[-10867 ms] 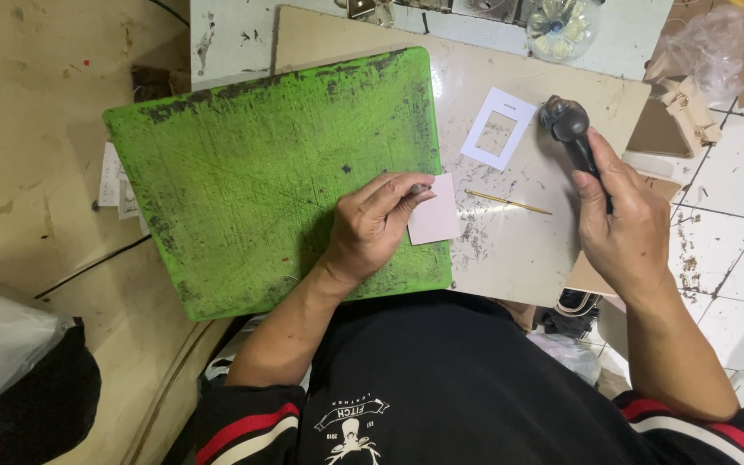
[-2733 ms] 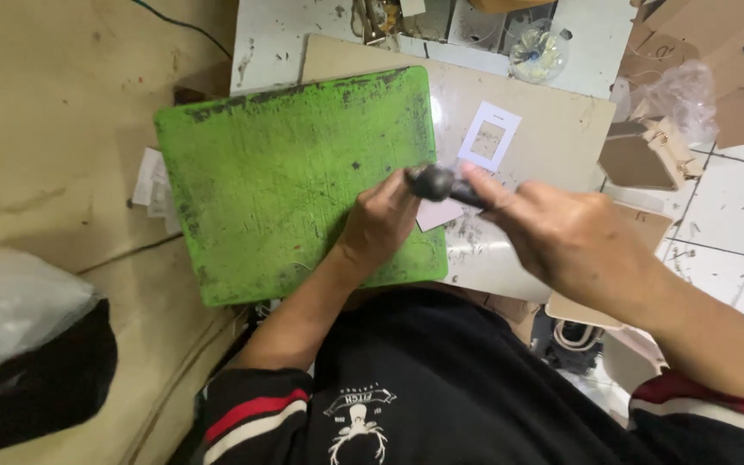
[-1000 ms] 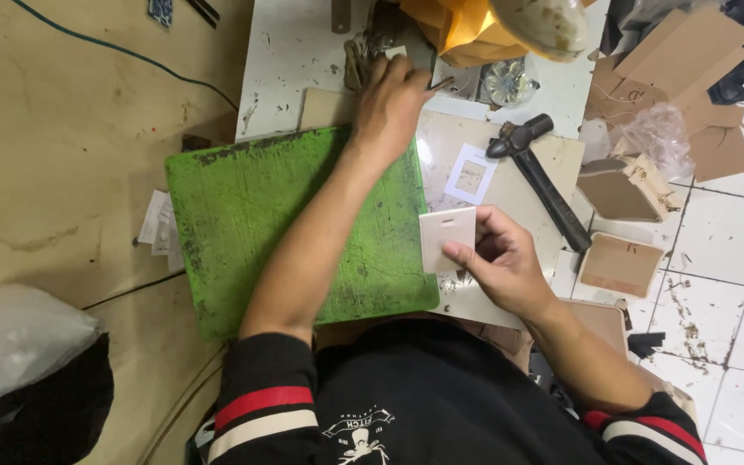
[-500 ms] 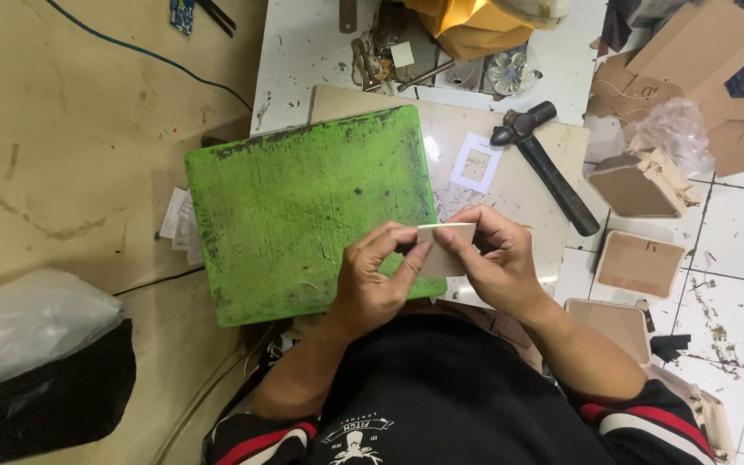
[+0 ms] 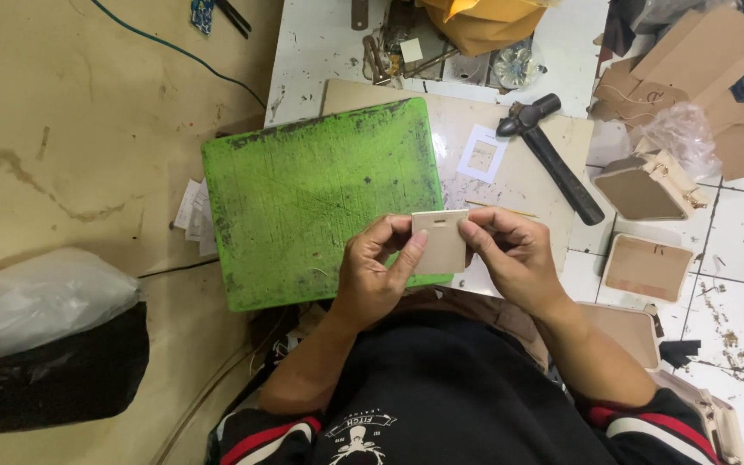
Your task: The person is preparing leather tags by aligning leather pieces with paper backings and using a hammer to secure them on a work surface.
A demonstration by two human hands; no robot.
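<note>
- Both hands meet at the frame's centre, pinching a small beige card (image 5: 441,243) with a slot near its top edge: left hand (image 5: 376,275) grips its left side, right hand (image 5: 514,254) its right.
- The card is held up over the lower right corner of the green mat (image 5: 320,198).
- Judged step: inspecting or lining up the piece.
- A next move would call for a steady two-handed grip; the hammer (image 5: 553,155) lies untouched at upper right.

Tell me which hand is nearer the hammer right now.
Right. The right hand pinches the tan card just below and left of the hammer, apart from its handle. The left hand holds the card's other edge, farther left over the green mat.
</note>
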